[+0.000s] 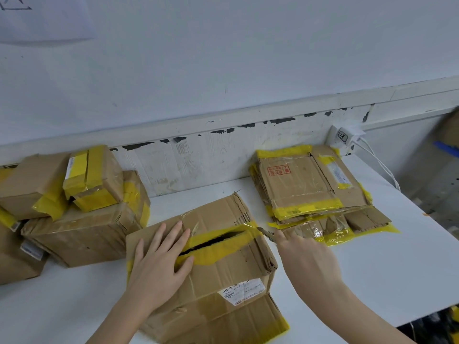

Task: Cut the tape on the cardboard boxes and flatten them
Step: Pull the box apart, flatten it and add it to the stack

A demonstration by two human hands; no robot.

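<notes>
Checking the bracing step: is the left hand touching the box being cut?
Touching. The head view shows the left hand lying flat, fingers straight, on top of the box.

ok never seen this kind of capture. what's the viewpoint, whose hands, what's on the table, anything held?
There is one picture, from a wide-angle camera worn on a person's head, looking forward and down. No machine: two bare hands. The left hand lies flat with straight fingers on the top of the cardboard box in the middle, holding it down. The right hand grips a small blade at the right end of the box's yellow tape, whose seam already gapes open. On the white table, still-taped boxes are piled at the left, and a stack of flattened boxes lies at the right. A charger sits by the wall.
</notes>
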